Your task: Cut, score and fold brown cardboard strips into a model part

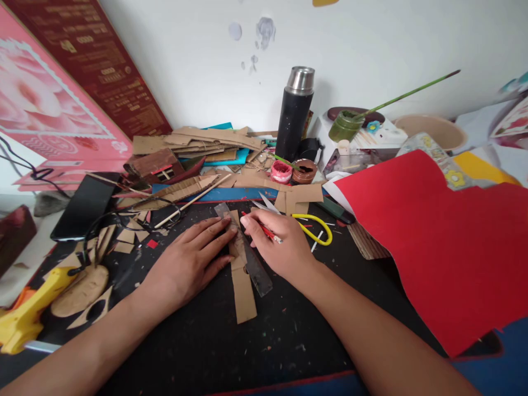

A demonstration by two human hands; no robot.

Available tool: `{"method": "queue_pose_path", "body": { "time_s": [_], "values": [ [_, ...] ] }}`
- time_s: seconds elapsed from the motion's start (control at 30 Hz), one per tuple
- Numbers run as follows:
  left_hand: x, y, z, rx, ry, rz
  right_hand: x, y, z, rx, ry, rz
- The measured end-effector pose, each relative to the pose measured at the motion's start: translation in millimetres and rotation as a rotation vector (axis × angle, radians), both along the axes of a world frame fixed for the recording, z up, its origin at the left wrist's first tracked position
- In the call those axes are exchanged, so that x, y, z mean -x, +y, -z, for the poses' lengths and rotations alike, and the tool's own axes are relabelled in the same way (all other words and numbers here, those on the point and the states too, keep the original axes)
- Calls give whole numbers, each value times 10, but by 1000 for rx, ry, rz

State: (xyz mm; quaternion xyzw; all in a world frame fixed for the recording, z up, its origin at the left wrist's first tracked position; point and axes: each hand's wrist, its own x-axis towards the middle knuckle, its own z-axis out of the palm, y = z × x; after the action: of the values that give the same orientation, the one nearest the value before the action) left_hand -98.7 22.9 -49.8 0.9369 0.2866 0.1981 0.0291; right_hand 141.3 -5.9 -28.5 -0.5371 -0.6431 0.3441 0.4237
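Observation:
A strip of brown cardboard [244, 297] lies on the black mat, and a clear ruler [259, 274] rests slantwise across it. My left hand [187, 264] is flat, its stretched fingers pressing on the ruler and the cardboard. In my closed right hand [284, 245] is a red pencil [270, 233], its front end by the ruler's upper edge; the tip is hard to make out. Scissors with a yellow handle [325, 230] lie just beyond my right hand, their blades partly hidden behind it.
A yellow glue gun [37, 313] and cardboard scraps [126, 236] lie at left. Behind are stacked cardboard [193, 140], paint jars [281, 171] and a black flask [293, 118]. Red sheet material [445, 247] covers the right side. A wooden stick [193, 201] lies beyond my left hand.

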Motion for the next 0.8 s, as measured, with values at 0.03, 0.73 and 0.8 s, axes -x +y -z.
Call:
{"method": "queue_pose_path", "body": {
  "time_s": [0.03, 0.73, 0.8],
  "values": [
    [0, -1, 0, 1, 0, 0, 0, 0, 1, -2, 1, -1],
    [-10, -20, -18, 24, 9, -16, 5, 1, 45, 23, 112, 20],
    [-19, -40, -46, 54, 19, -27, 7, 1, 48, 26, 112, 18]
  ]
}}
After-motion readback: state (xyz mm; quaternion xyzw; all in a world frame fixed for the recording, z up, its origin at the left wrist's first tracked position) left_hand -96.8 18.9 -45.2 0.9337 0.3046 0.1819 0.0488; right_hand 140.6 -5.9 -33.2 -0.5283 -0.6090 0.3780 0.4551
